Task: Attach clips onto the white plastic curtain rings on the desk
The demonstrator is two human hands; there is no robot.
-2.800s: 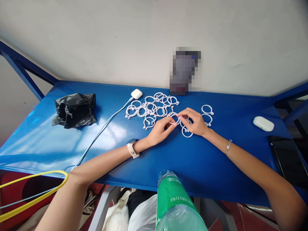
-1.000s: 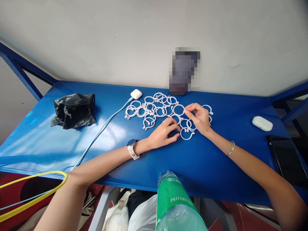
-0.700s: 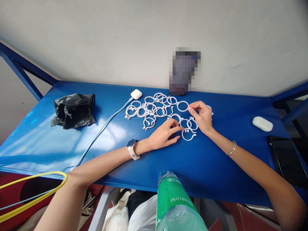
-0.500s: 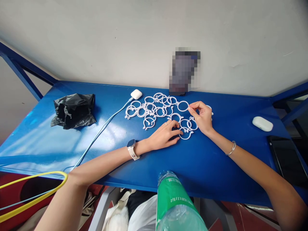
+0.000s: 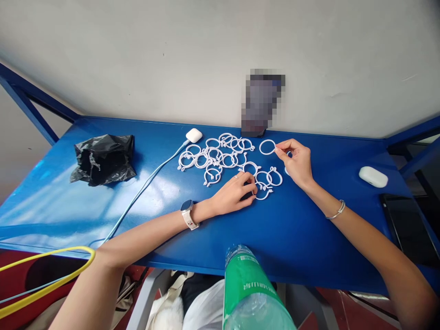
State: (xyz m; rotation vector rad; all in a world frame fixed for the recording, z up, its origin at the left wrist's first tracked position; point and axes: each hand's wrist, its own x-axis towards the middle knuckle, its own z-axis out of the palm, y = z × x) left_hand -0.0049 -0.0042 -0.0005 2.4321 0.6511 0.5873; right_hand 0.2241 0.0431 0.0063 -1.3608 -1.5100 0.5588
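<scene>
White curtain rings (image 5: 216,160), each with a small eyelet, lie in an overlapping heap on the blue tabletop. Between thumb and fingertips, my right hand (image 5: 297,161) pinches a single curtain ring (image 5: 267,154), held to the right of the heap. My left hand (image 5: 233,195) rests low in front of the heap, its fingers curled and closed on the left edge of another curtain ring (image 5: 263,199). Beside that ring lie a few more, partly overlapping. Part of one further ring (image 5: 286,170) shows beneath my right hand, which hides the rest of it.
A crumpled black plastic bag (image 5: 103,160) sits at left. Near the heap is a white charger case (image 5: 194,135) on a pale cable (image 5: 146,185). At right are a white earbud case (image 5: 373,177) and a dark phone (image 5: 409,229). A green-labelled bottle (image 5: 252,284) stands in front.
My right hand has moved slightly right and up, carrying its curtain ring away from the heap. My left fingers have curled in and closed on the edge of a ring.
</scene>
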